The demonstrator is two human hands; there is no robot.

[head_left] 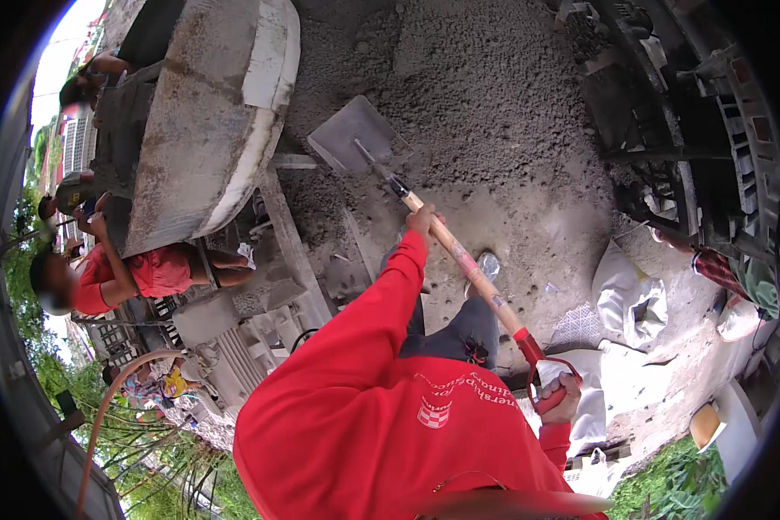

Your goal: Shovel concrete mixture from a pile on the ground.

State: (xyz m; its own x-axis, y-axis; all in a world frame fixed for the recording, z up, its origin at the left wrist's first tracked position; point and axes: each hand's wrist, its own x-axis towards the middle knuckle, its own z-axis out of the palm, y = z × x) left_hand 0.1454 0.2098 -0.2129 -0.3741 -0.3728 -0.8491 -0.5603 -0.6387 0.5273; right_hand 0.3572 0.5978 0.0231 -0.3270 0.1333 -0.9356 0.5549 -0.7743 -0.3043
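Note:
A square-bladed shovel (347, 139) with a wooden shaft and a red D-shaped grip slants from upper left to lower right in front of me. My left hand (421, 218) is closed around the lower shaft, near the metal socket. At the other end, my right hand (561, 400) is wrapped around the D-grip. The flat grey blade rests on or just above a spread of grey, lumpy sand or mortar mix (459, 87); exact contact I cannot tell.
A large worn metal tub (199, 130) stands left of the blade. Beside it is a person in red (152, 273), with others behind. White sacks (628, 295) lie to the right, near another person's plaid sleeve (718, 270). Stacked blocks (615, 100) line the far right.

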